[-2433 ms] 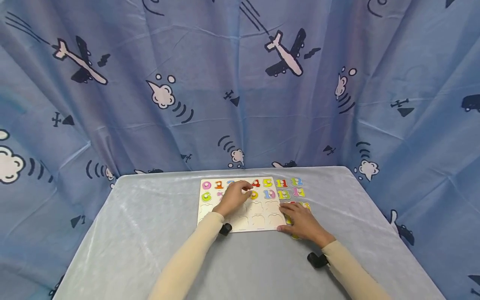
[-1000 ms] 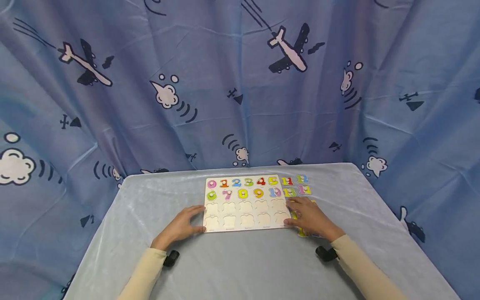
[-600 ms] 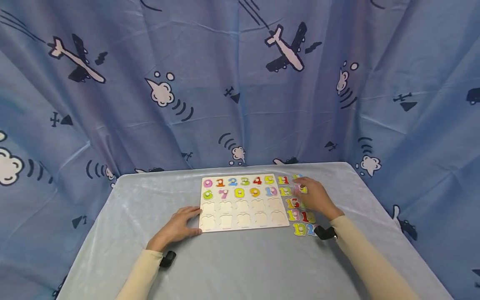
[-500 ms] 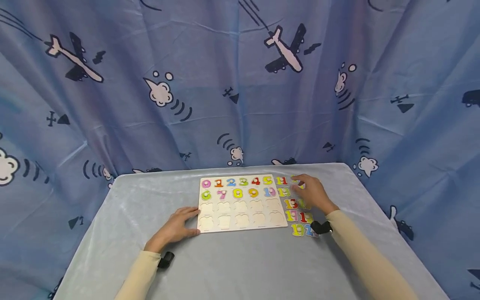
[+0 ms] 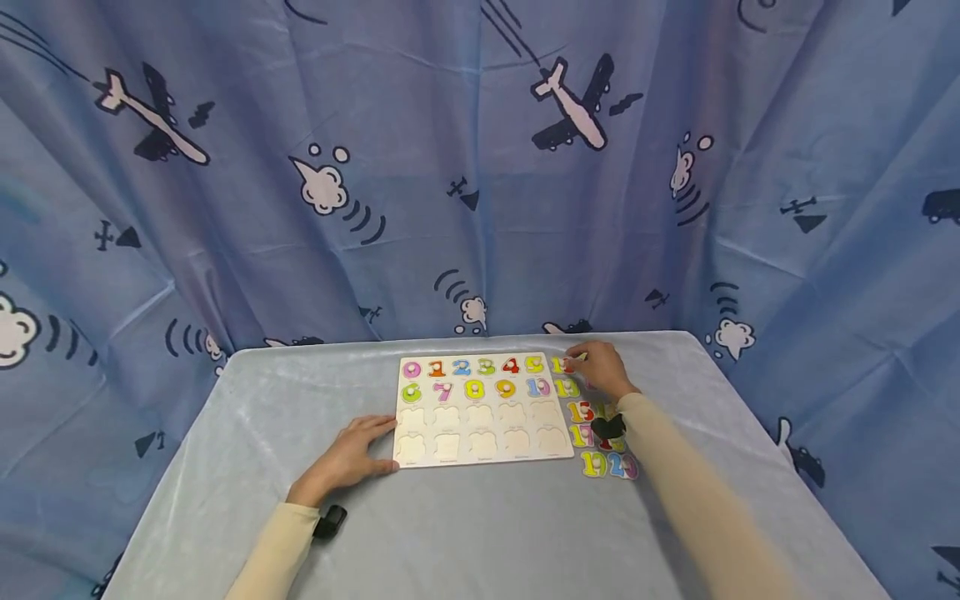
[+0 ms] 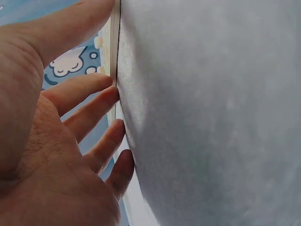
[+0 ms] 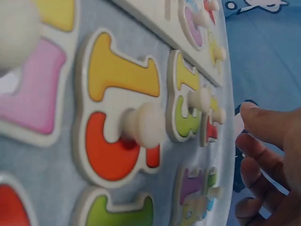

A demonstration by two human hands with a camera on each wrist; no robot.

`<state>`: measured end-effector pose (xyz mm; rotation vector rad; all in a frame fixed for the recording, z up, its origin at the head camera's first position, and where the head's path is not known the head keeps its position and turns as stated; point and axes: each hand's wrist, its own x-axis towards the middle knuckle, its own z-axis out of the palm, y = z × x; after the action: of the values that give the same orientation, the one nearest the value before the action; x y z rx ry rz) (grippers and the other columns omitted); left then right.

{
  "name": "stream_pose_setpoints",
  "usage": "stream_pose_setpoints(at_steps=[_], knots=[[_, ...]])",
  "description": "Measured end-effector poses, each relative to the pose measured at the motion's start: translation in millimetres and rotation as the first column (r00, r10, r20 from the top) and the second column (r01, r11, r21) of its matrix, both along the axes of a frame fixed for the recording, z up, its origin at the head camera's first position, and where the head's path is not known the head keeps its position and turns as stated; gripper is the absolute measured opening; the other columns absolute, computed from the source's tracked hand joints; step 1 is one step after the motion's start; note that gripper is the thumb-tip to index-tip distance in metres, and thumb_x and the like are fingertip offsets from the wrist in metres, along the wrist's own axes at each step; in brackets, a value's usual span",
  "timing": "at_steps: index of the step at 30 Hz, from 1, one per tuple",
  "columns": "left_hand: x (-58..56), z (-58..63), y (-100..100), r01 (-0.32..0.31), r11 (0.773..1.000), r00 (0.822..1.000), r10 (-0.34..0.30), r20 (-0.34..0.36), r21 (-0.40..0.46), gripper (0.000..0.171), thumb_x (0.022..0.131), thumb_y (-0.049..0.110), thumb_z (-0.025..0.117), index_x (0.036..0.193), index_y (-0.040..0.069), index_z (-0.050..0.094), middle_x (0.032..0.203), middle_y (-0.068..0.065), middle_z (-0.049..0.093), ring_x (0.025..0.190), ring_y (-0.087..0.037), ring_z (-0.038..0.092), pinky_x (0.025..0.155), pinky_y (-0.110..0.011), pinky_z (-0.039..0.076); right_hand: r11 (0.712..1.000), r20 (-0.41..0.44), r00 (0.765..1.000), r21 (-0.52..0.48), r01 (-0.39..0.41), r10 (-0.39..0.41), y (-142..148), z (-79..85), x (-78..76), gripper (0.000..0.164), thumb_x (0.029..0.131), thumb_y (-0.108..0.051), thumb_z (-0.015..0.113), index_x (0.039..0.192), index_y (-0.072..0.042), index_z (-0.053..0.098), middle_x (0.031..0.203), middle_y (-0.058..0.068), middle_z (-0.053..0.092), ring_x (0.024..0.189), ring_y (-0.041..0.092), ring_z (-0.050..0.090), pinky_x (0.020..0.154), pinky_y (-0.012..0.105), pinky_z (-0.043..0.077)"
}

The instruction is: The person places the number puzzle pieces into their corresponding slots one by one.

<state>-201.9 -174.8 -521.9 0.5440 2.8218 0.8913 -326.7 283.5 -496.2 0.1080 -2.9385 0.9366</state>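
Note:
A pale number puzzle board (image 5: 461, 427) lies on the table, with knobbed pieces 0 to 10 in its two upper rows and bare recesses in its two lower rows. My left hand (image 5: 348, 457) rests at the board's left edge, thumb and fingertips against it; the left wrist view shows the spread fingers (image 6: 94, 108) along that edge. My right hand (image 5: 603, 367) hovers at piece 11 (image 5: 558, 365), thumb and fingers loosely bent. In the right wrist view, piece 11 (image 7: 210, 132) lies flat beyond piece 13 (image 7: 181, 101), apart from the fingertips.
Right of the board are further loose pieces: 15 (image 5: 581, 412), 17 (image 5: 581, 435), 19 (image 5: 594, 465) and 20 (image 5: 622, 467). Pieces 14 (image 7: 187, 188) and 12 (image 7: 211, 188) lie beside 13 and 11. A blue patterned curtain (image 5: 420, 208) hangs behind the table.
The left hand has gone from above the board to its left edge. The right hand has left the right edge, moved up over pieces 12 and 14, then leftward to piece 11.

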Motion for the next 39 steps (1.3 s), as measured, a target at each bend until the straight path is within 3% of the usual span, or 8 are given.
stream_pose_setpoints(at_steps=[3, 8, 14, 23, 30, 36, 39], knots=[[4.6, -2.0, -2, -0.007, 1.0, 1.0, 0.007, 0.013, 0.001, 0.075, 0.079, 0.029, 0.082, 0.143, 0.005, 0.051, 0.148, -0.012, 0.049, 0.14, -0.036, 0.037, 0.112, -0.058, 0.029, 0.999, 0.075, 0.997, -0.036, 0.036, -0.034, -4, -7.9, -3.3, 0.028, 0.093, -0.023, 0.068, 0.115, -0.006, 0.073, 0.114, 0.016, 0.07, 0.072, 0.022, 0.063, 0.054, 0.03, 0.05], [11.1, -4.3, -8, -0.022, 1.0, 1.0, 0.022, 0.013, -0.003, 0.074, 0.078, 0.028, 0.082, 0.142, 0.005, 0.052, 0.148, -0.012, 0.049, 0.14, -0.036, 0.037, 0.111, -0.058, 0.03, 0.995, 0.142, 0.987, -0.05, 0.088, -0.08, -11, -17.3, -5.6, 0.024, 0.091, -0.025, 0.071, 0.109, -0.01, 0.076, 0.113, 0.013, 0.07, 0.091, 0.023, 0.063, 0.06, 0.027, 0.052], [11.7, -5.7, -10, -0.014, 1.0, 1.0, 0.014, 0.007, 0.011, 0.074, 0.079, 0.029, 0.082, 0.142, 0.005, 0.052, 0.148, -0.011, 0.049, 0.14, -0.037, 0.037, 0.111, -0.059, 0.03, 0.991, 0.131, 0.983, -0.03, 0.131, -0.126, -14, -20.2, -5.2, 0.024, 0.089, -0.026, 0.073, 0.107, -0.011, 0.077, 0.112, 0.013, 0.069, 0.09, 0.024, 0.06, 0.061, 0.026, 0.05], [12.8, -4.0, -13, -0.033, 0.999, 0.999, 0.033, 0.011, 0.005, 0.074, 0.079, 0.028, 0.082, 0.142, 0.005, 0.051, 0.149, -0.011, 0.048, 0.14, -0.037, 0.037, 0.111, -0.059, 0.031, 0.989, 0.128, 0.983, -0.054, 0.136, -0.128, -20, -22.0, -8.8, 0.023, 0.089, -0.025, 0.073, 0.106, -0.01, 0.077, 0.105, 0.012, 0.073, 0.08, 0.021, 0.06, 0.054, 0.024, 0.044], [8.5, -1.7, -11, -0.024, 1.0, 1.0, 0.024, 0.01, 0.004, 0.074, 0.08, 0.03, 0.081, 0.143, 0.007, 0.051, 0.15, -0.011, 0.047, 0.141, -0.037, 0.036, 0.111, -0.06, 0.03, 0.991, 0.081, 0.988, -0.024, 0.133, -0.131, -16, -23.6, -10.6, 0.023, 0.091, -0.026, 0.071, 0.107, -0.01, 0.077, 0.106, 0.011, 0.073, 0.076, 0.018, 0.06, 0.055, 0.024, 0.045], [3.3, -1.1, -5, -0.01, 1.0, 1.0, 0.01, 0.006, 0.017, 0.074, 0.079, 0.031, 0.082, 0.143, 0.008, 0.051, 0.15, -0.01, 0.048, 0.141, -0.036, 0.036, 0.111, -0.058, 0.03, 0.993, 0.009, 0.994, -0.05, 0.107, -0.107, -4, -14.8, -1.3, 0.024, 0.093, -0.027, 0.068, 0.108, -0.009, 0.076, 0.103, 0.013, 0.073, 0.067, 0.02, 0.062, 0.05, 0.029, 0.051], [1.8, -1.7, -2, -0.007, 1.0, 1.0, 0.007, 0.007, 0.017, 0.075, 0.079, 0.031, 0.082, 0.143, 0.007, 0.051, 0.149, -0.01, 0.048, 0.141, -0.035, 0.036, 0.112, -0.058, 0.029, 0.997, -0.055, 0.996, -0.035, 0.073, -0.075, -3, -8.1, 7.1, 0.023, 0.092, -0.025, 0.069, 0.107, -0.008, 0.076, 0.105, 0.013, 0.073, 0.078, 0.024, 0.064, 0.06, 0.035, 0.055]])
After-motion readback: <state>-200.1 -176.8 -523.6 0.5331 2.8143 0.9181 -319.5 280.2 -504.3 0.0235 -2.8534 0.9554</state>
